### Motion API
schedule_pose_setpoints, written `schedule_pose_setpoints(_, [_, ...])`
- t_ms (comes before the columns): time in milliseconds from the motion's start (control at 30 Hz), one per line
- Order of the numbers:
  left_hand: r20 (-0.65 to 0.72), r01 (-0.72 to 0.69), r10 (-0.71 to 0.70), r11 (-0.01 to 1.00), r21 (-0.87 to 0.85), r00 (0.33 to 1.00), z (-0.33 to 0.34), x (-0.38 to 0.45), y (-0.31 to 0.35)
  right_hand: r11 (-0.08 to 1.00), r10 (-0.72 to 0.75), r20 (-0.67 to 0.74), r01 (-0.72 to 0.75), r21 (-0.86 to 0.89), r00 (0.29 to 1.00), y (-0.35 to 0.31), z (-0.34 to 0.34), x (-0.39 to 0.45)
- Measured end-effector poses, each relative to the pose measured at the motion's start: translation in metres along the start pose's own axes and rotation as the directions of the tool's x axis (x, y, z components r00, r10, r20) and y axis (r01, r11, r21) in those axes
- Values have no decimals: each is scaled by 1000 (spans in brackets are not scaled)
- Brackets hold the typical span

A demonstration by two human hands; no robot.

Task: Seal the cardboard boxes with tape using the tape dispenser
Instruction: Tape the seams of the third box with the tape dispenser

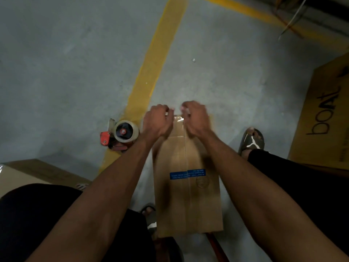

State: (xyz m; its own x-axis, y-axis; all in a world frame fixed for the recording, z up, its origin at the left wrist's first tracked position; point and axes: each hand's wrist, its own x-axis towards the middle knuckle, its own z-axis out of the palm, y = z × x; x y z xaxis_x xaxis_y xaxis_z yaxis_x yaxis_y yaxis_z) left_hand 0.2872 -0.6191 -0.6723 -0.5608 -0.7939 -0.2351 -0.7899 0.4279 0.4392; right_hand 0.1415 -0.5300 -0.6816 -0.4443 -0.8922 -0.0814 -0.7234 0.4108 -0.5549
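the cardboard box (187, 186) lies on the concrete floor (75, 63) between the person's feet, its long axis running straight away from the body, with a strip of clear tape (186, 154) down the centre seam of its top. both hands are at the box's far end, just over the far edge where that strip ends. the left hand (157, 121) sits on the left side of the seam and the right hand (195, 118) on the right side, the two nearly touching; both have their fingers curled, and they seem to pinch or press the shiny tape end at the far edge, though blur there hides the exact hold. the tape dispenser (120, 135) lies on the floor to the left of the box's far end, partly on a yellow floor line (156, 57), held by neither hand; the left hand is the nearer one to it. my reading is that the tape end is being smoothed or folded over the far edge, so the coming move turns on pressing downward past that edge, along the box's long axis. a second box (37, 173) sits to the left of the taped box's near end, and a large printed carton (321, 114) stands well to the right.
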Motion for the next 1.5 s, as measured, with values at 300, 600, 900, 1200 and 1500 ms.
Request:
schedule_pose_setpoints(300, [42,-73,68,990,120,997,20,-2,-16,891,83,236,34,-453,968,7,0,3])
schedule_pose_setpoints(600, [69,72,-74,997,40,995,24,18,-21,992,124,284,-115,-49,951,54,-16,26])
schedule_pose_setpoints(900, [371,369,-258,890,-268,892,19,30,-27,751,415,445,-575,324,794,70,-12,28])
schedule_pose_setpoints(1200, [149,562,-559,704,-435,816,17,-16,-26,814,563,24,-559,156,826,39,-3,-56])
schedule_pose_setpoints(1500, [317,355,-241,854,-380,917,30,-191,-19,855,518,172,-501,-134,838,-4,-12,-205])
